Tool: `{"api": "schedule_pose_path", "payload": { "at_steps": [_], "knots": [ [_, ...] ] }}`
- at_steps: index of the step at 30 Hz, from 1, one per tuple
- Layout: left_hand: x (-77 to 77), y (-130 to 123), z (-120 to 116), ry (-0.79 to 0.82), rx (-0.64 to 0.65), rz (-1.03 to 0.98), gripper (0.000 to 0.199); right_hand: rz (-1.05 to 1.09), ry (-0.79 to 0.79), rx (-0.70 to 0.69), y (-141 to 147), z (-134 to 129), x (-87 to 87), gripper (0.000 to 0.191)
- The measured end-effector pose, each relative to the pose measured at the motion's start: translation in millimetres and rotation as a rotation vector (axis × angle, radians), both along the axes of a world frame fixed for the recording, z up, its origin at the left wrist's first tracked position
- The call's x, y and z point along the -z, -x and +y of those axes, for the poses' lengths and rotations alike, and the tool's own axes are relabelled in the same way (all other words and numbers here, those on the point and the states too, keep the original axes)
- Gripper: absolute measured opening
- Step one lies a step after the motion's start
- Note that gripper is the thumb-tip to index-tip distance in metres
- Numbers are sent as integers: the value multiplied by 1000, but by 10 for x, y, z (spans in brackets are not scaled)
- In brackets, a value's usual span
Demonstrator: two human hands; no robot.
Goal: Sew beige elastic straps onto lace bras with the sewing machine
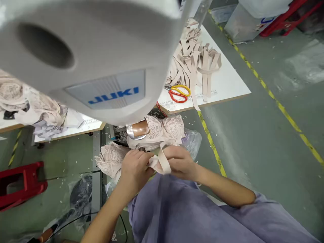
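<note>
My left hand (135,168), right hand (181,162): both gripping a looped, pale beige fabric strip (164,162), seemingly for control; red-and-yellow-handled metal scissors (179,95) on the white surface (227,86), likely for easy reach.

translucent bin (240,25) beside yellow-and-black floor tape (268,90), red stool (30,180) lower left

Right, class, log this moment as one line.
hands: both gripping beige fabric | ahead: machine, lace cups | table, right: scissors, strips
</note>
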State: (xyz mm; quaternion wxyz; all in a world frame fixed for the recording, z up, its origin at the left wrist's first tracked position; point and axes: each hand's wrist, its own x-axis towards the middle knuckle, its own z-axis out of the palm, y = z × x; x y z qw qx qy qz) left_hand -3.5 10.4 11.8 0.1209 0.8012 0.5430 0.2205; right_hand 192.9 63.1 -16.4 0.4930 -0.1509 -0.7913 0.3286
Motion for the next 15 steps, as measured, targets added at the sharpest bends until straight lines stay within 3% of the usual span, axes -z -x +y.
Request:
{"api": "schedule_pose_path", "payload": {
  "at_steps": [2, 5, 12, 15],
  "knots": [
    [61, 13, 22, -98, 4, -10, 15, 35, -201, 18, -17, -36, 44, 11],
    [62, 54, 41, -223, 3, -14, 18, 9, -306, 21, -37, -49, 95, 9],
    [-84, 45, 134, -241, 1, -22, 22, 20, -283, 28, -26, -74, 67, 9],
    [-133, 47, 9, -128, 23, -19, 20, -74, -204, -12, -144, 40, 127, 16]
  ]
}}
